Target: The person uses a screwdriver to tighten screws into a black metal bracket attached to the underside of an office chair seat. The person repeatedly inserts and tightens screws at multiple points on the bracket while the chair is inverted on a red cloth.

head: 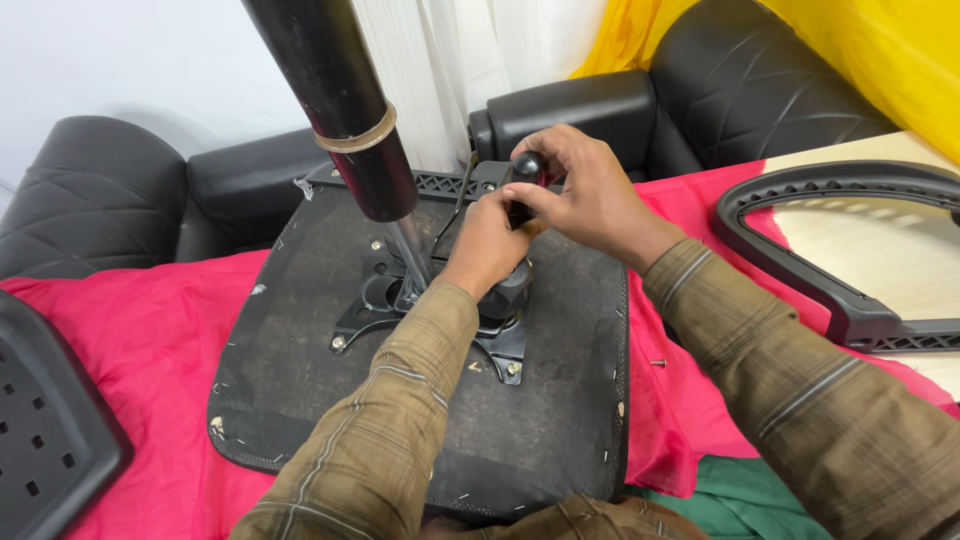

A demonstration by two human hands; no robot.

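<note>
A: Black, nearly all of it. An upturned chair seat (300, 400) lies bottom-up on a red cloth (150, 330), and both hands meet over the metal plate (500, 345) bolted to its middle.

B: What are the hands doing?

A: The right hand (590, 195) is curled over a black knob (527, 167), thumb and fingers pinching it from the top. The left hand (490, 245) sits just below, touching the right, its fingers closed around the dark shaft under that knob. How tightly it grips I cannot tell; the right hand hides most of it.

B: And where is the knob?

A: Above the plate's far end, near the seat's back edge, raised off the seat.

B: What is the big tube?

A: A black cylinder (340, 100) with a tan ring, rising from the plate toward the camera, tilted left. A thin steel rod (410, 255) joins it to the plate, just left of the left wrist.

B: Anything else about?

A: A small screw (657, 363) lies on the cloth right of the seat. A black frame (800, 270) rests on a pale tabletop (890, 250) at the right. A perforated black panel (45, 420) lies at the left edge. Black sofas (90, 190) stand behind, with yellow fabric (880, 60) draped over one. Green cloth (740, 505) shows at the bottom.
</note>
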